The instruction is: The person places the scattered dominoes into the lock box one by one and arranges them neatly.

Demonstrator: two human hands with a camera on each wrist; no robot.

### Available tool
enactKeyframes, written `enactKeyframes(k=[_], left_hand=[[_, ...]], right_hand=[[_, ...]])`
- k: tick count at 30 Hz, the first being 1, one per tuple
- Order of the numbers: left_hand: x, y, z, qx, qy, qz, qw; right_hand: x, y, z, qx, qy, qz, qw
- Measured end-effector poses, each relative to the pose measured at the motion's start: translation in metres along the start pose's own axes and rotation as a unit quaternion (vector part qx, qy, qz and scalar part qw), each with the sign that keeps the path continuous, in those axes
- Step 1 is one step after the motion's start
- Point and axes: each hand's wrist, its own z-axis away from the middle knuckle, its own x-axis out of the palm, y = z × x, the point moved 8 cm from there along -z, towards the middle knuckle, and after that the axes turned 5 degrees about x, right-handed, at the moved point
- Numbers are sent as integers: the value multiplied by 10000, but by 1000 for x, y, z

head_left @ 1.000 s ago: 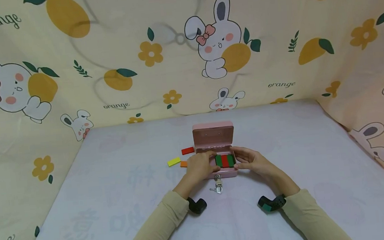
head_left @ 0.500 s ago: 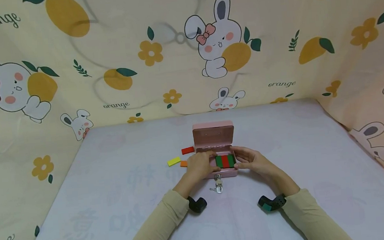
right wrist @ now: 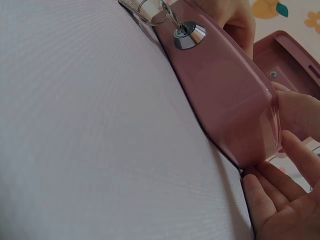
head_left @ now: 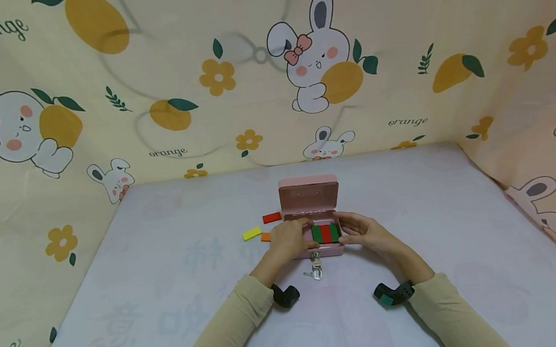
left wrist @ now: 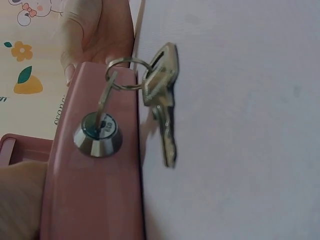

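A pink metal cash box (head_left: 332,251) stands on the table with its lid (head_left: 309,197) raised. In the head view, green and red blocks (head_left: 326,234) lie side by side at the box's right end. My left hand (head_left: 291,238) reaches into the box; its thumb and fingertips pinch the leftmost green block by its ends, partly hidden by the hand. My right hand (head_left: 370,235) grips the right end of the box, its thumb at the rim and fingers against the side wall. A key sits in the lock (left wrist: 98,134), with another key (left wrist: 162,85) hanging from the ring.
To the left of the box lie a red block (head_left: 272,217), a yellow block (head_left: 252,233) and an orange block (head_left: 266,237), the last partly behind my left hand. A white cloth (head_left: 145,295) covers the table. Patterned fabric (head_left: 252,104) rises behind it.
The green and red blocks in the box have shifted very slightly toward me. Both hands stay in nearly the same places, and the box and loose blocks have not moved.
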Motion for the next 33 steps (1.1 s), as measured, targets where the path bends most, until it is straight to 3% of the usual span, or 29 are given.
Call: enactKeyframes(k=[7,13,22,33], left_hand=[[-2,1,1,133,8,237,9996],[-5,-1,3,130,-149,999,9948],[-10,-2,6,293,15,1418,9895],[-17,-8,15,453,157,2303,9719]], right_hand=[[0,1,0,2,-9,4,10000],[0,0,0,-5,-16,38,10000],[1,-1,0,20,-18,105,9999],[1,-2,0,-14,-39,101,9999]])
